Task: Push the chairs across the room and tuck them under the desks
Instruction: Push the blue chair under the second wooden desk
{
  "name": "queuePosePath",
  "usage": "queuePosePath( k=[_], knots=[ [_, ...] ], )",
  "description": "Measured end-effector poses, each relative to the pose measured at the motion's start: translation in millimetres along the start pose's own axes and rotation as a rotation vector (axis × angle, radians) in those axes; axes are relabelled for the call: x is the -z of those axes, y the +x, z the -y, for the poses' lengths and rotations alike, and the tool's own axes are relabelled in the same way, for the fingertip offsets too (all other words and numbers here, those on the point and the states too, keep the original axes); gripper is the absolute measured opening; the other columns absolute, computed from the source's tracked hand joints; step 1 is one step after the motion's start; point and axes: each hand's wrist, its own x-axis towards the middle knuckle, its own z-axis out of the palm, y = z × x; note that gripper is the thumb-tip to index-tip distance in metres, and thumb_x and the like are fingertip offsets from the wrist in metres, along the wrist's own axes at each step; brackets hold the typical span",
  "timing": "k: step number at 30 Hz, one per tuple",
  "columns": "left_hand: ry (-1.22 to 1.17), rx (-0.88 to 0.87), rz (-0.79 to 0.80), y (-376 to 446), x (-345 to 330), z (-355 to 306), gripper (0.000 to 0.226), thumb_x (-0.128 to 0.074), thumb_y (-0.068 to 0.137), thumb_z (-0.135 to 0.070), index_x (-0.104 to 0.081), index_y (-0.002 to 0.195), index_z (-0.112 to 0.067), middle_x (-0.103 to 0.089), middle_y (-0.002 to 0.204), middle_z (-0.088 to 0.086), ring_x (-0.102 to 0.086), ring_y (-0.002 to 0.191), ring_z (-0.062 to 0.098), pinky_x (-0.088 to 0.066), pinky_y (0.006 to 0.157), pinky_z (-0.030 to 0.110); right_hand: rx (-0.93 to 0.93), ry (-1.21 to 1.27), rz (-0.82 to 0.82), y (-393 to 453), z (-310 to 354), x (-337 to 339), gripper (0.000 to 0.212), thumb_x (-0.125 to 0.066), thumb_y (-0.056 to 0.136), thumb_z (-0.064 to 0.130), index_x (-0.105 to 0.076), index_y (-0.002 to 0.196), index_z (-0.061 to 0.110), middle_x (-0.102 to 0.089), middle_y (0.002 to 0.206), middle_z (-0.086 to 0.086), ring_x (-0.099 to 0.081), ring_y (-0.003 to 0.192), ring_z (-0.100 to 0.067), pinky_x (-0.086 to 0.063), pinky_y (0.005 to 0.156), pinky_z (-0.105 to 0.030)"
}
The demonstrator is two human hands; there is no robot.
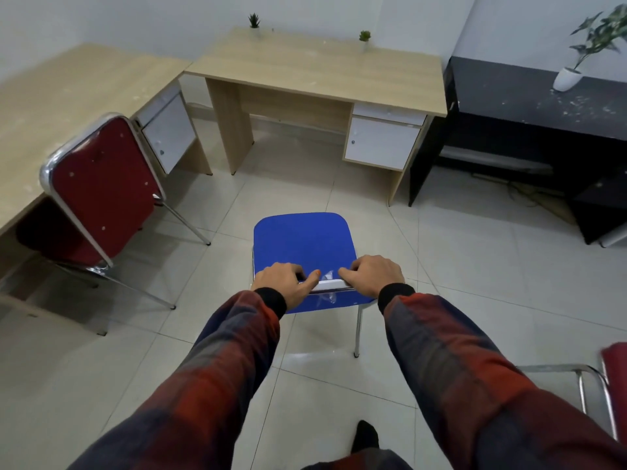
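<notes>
Both hands hold the top of the blue chair (303, 244). The left hand (285, 278) and right hand (375, 274) curl their fingers round its back bar, so it can be pushed. It stands on the floor, facing the gap under the middle desk (315, 71), not yet tucked in. A red chair (101, 188) sits at the side surface.

Pale floor tiles (305, 401) carry everything here: the blue chair (302, 239) I stand behind, a red chair (101, 188) at the left desk (51, 93), and part of another red chair (614, 371) at my right. The middle desk (315, 72) bears two small plants (253, 22), and the black desk (529, 96) a white-potted plant (567, 78).
</notes>
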Motion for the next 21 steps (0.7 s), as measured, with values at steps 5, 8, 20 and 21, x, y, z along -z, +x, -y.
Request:
queuePosePath(
  k=[5, 8, 20, 21],
  knots=[
    [0.006, 0.030, 0.025, 22.5, -5.7, -27.5, 0.055, -0.032, 0.087, -0.069, -0.067, 0.083, -0.027, -0.060, 0.069, -0.010, -0.057, 0.067, 0.014, -0.045, 0.060, 0.027, 0.006, 0.020, -0.005, 25.3, -26.0, 14.6, 0.043, -0.049, 0.092, 0.055, -0.075, 0.088, 0.021, -0.070, 0.080, 0.004, -0.063, 0.076, -0.016, -0.052, 0.068, -0.030],
    [0.004, 0.039, 0.012, 33.1, -7.0, -40.8, 0.054, -0.033, 0.088, -0.068, -0.067, 0.083, -0.026, -0.058, 0.067, -0.010, -0.056, 0.066, 0.014, -0.041, 0.059, 0.027, 0.011, 0.028, -0.022, 38.3, -39.1, 21.4, 0.043, -0.050, 0.091, 0.055, -0.075, 0.089, 0.021, -0.068, 0.077, 0.006, -0.063, 0.074, -0.015, -0.051, 0.066, -0.028],
    [0.037, 0.141, -0.029, 69.2, 21.0, -50.2, 0.053, -0.034, 0.089, -0.064, -0.059, 0.065, -0.025, -0.053, 0.059, -0.009, -0.051, 0.058, 0.012, -0.036, 0.054, 0.026, 0.123, 0.070, -0.082, 79.0, -34.3, 51.5, 0.052, -0.050, 0.089, 0.062, -0.075, 0.080, 0.018, -0.069, 0.073, 0.001, -0.064, 0.070, -0.019, -0.055, 0.067, -0.033],
    [0.039, 0.149, -0.040, 69.2, 19.1, -53.1, 0.053, -0.034, 0.089, -0.064, -0.061, 0.067, -0.025, -0.054, 0.059, -0.009, -0.051, 0.058, 0.012, -0.036, 0.054, 0.026, 0.136, 0.057, -0.085, 80.5, -38.2, 51.8, 0.052, -0.050, 0.088, 0.061, -0.075, 0.079, 0.017, -0.070, 0.072, 0.000, -0.065, 0.069, -0.019, -0.055, 0.066, -0.033]
  ],
)
